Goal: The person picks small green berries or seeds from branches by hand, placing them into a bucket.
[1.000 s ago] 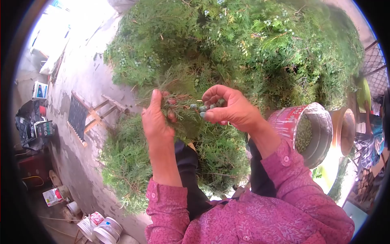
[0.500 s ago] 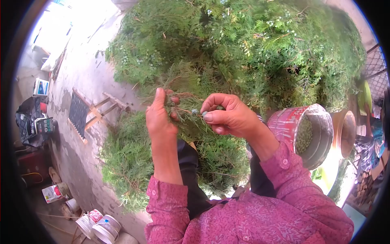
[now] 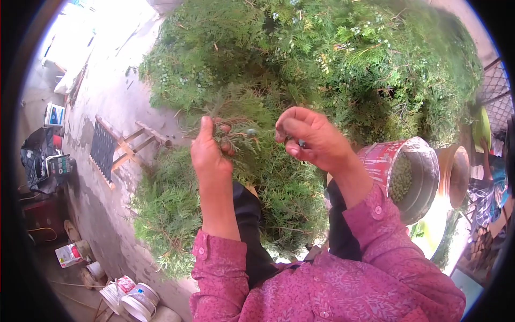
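My left hand (image 3: 210, 153) is closed around a green conifer sprig (image 3: 241, 140), its thumb upright and its fingertips showing among the foliage. A small bluish-green cone (image 3: 251, 132) sits on that sprig, beyond the fingers. To the right, apart from the sprig, my right hand (image 3: 317, 140) has its fingers curled in. A small blue-green cone (image 3: 301, 143) shows between its fingers, partly hidden. Under and beyond both hands lies a large heap of cut conifer branches (image 3: 343, 70), dotted with pale cones.
A red bucket (image 3: 370, 163) with many small green cones inside stands right of my right arm, beside a brown tub (image 3: 456, 177). Left on the concrete floor (image 3: 96, 177) lies a wooden frame stool (image 3: 126, 150). White buckets (image 3: 140, 303) stand at lower left.
My right hand has drawn away from the sprig to the right, with a cone in its fingers. My left hand stays almost in place, still holding the sprig.
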Demonstrator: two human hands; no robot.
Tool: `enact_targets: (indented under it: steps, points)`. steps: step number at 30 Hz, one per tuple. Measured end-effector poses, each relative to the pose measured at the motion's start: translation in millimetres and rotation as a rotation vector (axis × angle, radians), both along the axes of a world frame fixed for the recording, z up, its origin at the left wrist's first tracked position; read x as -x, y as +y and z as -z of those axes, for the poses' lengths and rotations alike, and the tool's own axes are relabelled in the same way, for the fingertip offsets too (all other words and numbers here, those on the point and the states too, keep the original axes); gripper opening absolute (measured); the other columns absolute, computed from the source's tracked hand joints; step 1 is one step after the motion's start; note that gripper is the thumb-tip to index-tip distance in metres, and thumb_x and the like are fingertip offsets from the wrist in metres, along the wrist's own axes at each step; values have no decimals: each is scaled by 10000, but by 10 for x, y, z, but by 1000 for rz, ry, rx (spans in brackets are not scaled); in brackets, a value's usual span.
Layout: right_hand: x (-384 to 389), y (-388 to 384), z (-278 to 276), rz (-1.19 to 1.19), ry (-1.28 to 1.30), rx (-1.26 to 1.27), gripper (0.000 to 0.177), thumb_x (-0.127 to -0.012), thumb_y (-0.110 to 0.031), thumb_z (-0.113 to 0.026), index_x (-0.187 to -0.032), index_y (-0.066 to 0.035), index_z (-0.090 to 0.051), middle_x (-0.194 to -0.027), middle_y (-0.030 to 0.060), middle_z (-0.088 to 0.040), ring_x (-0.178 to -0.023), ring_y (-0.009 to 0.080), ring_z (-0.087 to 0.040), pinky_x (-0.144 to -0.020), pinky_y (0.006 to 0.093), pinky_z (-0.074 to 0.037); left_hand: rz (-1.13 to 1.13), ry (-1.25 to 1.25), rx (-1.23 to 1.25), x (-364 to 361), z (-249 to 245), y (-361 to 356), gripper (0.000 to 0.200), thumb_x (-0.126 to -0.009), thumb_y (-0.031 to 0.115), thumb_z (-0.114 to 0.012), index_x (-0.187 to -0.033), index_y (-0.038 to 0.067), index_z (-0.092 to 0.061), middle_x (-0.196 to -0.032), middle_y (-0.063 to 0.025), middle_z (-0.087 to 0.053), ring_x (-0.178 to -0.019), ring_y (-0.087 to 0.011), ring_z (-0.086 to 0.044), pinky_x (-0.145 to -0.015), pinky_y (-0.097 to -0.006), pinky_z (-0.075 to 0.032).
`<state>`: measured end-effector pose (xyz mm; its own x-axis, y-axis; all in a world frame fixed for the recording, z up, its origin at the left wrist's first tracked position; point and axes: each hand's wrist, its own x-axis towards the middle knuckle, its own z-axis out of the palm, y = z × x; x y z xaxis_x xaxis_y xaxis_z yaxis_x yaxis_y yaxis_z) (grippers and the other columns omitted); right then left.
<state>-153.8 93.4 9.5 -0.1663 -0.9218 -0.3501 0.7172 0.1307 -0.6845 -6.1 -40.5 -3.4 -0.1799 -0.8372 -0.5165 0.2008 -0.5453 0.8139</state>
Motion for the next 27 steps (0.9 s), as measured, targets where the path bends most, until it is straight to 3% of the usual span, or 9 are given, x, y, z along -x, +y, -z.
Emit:
enact_targets:
  steps: [2, 4, 5, 7, 11, 14, 17, 20, 27]
  points:
    - [0, -10, -3, -17, 90, 10, 234, -786, -186, -676, -923, -37, -559, -754, 12, -571, -564, 49, -497, -454, 159, -384, 27, -72, -26, 80, -54, 94, 252, -865, 320, -563, -879, 68, -565, -655, -23, -550, -415, -94, -407, -360, -229, -302]
    - [-61, -56, -37, 38, 584, 49, 207, -780, -176, -682, -878, -14, -596, -721, -12, -560, -580, 50, -472, -512, 201, -399, 25, -84, 15, 116, 14, 122, 259, -861, 323, -570, -878, 64, -569, -660, -27, -551, -416, -92, -403, -360, -228, -297]
    - [-103, -73, 15, 39, 581, 48, 207, -780, -176, -682, -878, -14, -596, -721, -12, -560, -580, 50, -472, -512, 201, -399, 26, -94, 54, 130, 43, 138, 267, -857, 326, -576, -877, 60, -573, -665, -31, -553, -418, -91, -398, -361, -227, -292]
    - [-177, -96, 135, 113, 836, 73, 200, -770, -159, -690, -861, 1, -613, -688, -23, -551, -594, 48, -458, -547, 217, -400, 59, -95, 45, 155, -9, 183, 254, -864, 307, -570, -860, 53, -571, -685, -52, -570, -447, -108, -440, -352, -234, -293]
    - [-173, -71, 114, 80, 895, 44, 176, -775, -135, -678, -859, 5, -614, -669, -22, -553, -609, 43, -468, -544, 215, -399, 104, -86, 59, 166, -49, 197, 249, -871, 298, -563, -835, 52, -571, -704, -68, -585, -457, -117, -446, -350, -239, -289]
    - [-171, -59, 83, 114, 749, 53, 149, -789, -122, -657, -848, 3, -604, -648, -15, -552, -564, 38, -467, -505, 199, -396, 99, -56, -74, 118, -63, 137, 254, -871, 321, -558, -861, 67, -569, -730, -51, -583, -453, -103, -405, -398, -248, -314]
    - [-5, 20, 16, 262, 74, 115, 59, -817, -72, -588, -827, -15, -573, -626, 7, -556, -464, 34, -453, -398, 138, -341, -92, -14, -136, -148, 202, -211, 255, -877, 336, -546, -903, 82, -556, -765, -31, -569, -470, -97, -379, -456, -263, -337]
    - [51, 47, 45, 86, -124, 146, 46, -817, -58, -573, -834, -16, -576, -656, 13, -575, -470, 37, -463, -393, 139, -334, -150, 105, -109, -182, 223, -222, 244, -887, 323, -533, -933, 83, -541, -794, -21, -557, -498, -98, -385, -496, -277, -351]
    - [-443, -8, 136, -359, -92, -34, 151, -824, -170, -629, -862, -28, -592, -652, -6, -553, -452, 30, -429, -371, 165, -301, -135, 296, -163, -173, 259, -204, 247, -906, 320, -501, -902, 75, -526, -675, -16, -473, -520, -116, -401, -501, -289, -371]
